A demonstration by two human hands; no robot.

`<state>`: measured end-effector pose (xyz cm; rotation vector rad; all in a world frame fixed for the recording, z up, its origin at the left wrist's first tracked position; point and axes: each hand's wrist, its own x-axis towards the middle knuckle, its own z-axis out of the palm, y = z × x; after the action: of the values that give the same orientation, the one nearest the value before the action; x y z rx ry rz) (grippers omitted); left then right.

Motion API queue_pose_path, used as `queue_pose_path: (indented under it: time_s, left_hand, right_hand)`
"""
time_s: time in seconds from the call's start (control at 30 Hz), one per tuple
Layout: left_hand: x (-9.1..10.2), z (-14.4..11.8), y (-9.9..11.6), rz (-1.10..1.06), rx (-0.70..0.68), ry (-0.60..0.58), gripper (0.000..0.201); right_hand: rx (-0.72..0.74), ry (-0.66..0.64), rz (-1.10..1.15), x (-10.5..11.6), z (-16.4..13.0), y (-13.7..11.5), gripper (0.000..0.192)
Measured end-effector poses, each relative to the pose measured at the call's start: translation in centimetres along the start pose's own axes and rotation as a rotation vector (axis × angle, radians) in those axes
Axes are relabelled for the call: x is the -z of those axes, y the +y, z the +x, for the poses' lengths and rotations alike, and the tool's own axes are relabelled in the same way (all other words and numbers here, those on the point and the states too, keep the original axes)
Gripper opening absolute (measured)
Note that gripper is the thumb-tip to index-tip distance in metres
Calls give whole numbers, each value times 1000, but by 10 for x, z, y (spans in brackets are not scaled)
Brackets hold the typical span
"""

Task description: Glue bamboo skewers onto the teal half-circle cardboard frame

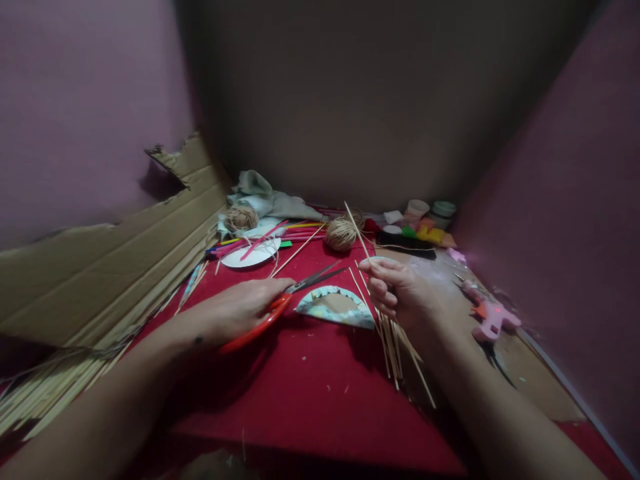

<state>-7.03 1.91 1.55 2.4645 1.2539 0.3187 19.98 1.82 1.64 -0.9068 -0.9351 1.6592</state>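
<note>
A thin stick point(357, 231) stands tilted in the right hand point(395, 290), pinched near its lower visible part between thumb and fingers, its pointed top leaning leftward past the twine ball point(341, 233). The left hand point(250, 303), to the left of the stick and apart from it, is closed about the red handles of the scissors point(281, 307), whose slightly parted blades point toward the right hand. Between and just below the hands, a half-disc point(334, 305) with a patterned fabric rim lies on the red tabletop point(300, 387). Loose sticks point(390, 347) lie beneath the right hand and extend toward the wearer. Beyond the left hand are a white disc point(250, 256), a crumpled cloth point(260, 193) and a second twine ball point(241, 217). A black strip point(405, 247) lies beyond the right hand; farther right rests a pink glue gun point(495, 320). At the left, a large cardboard sheet point(150, 247) leans against the wall, with a bundle of long strips below it.
</note>
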Motion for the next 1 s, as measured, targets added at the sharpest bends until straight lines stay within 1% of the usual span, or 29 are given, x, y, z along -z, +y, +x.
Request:
queue_pose_path:
  time_s: [0.1,0.17,0.2,0.27,0.3,0.33,0.37,0.4,0.43,0.47,0.53,0.57,0.6,0.67,0.8,0.9,0.93,1.0]
  left_hand:
    - [-10,11,-8,263,261,-67,38]
    - [-14,17,-12,368,362,-65,44]
    - [-14,18,-14,397,368,-61,46]
    - [-12,18,-18,444,314,-33,46]
    - [-10,17,-19,458,267,11,45]
    - [-9,16,-18,440,216,81,43]
    - [-8,16,-15,371,172,164,43]
    - [-8,16,-10,236,141,245,44]
    - [-9,17,-3,36,128,304,46]
    - [-11,18,5,-209,135,335,48]
    - [-16,22,20,-706,175,315,52]
    - [-19,24,26,-881,180,310,48]
    - [-22,25,31,-997,173,317,40]
    - [-26,26,36,-1073,150,361,28]
    - [-28,22,38,-976,109,436,24]
    - [-28,18,38,-813,31,531,22]
    - [-29,16,39,-729,-19,576,21]
    - [-31,14,40,-484,-200,641,16]
  right_hand:
    - [-25,-40,-41,-1,-2,4,11]
    - [-21,-66,-91,-4,-3,8,12]
    - [-14,-74,-116,-6,-4,11,12]
    - [-19,-83,-155,-9,-5,14,14]
    - [-33,-83,-167,-11,-6,16,16]
    - [-45,-80,-179,-12,-7,17,19]
    - [-52,-79,-193,-14,-9,17,21]
    - [-59,-80,-213,-16,-10,18,24]
    - [-61,-84,-240,-18,-11,19,25]
    - [-61,-91,-275,-20,-13,19,26]
    - [-60,-108,-354,-25,-17,21,26]
    - [-64,-110,-390,-28,-19,22,25]
    - [-69,-107,-422,-31,-21,23,25]
    - [-88,-92,-461,-35,-24,25,24]
    - [-120,-106,-423,-36,-26,28,21]
    - [-138,-138,-341,-34,-24,30,22]
    - [-147,-145,-316,-33,-22,31,22]
    - [-162,-144,-279,-31,-20,34,24]
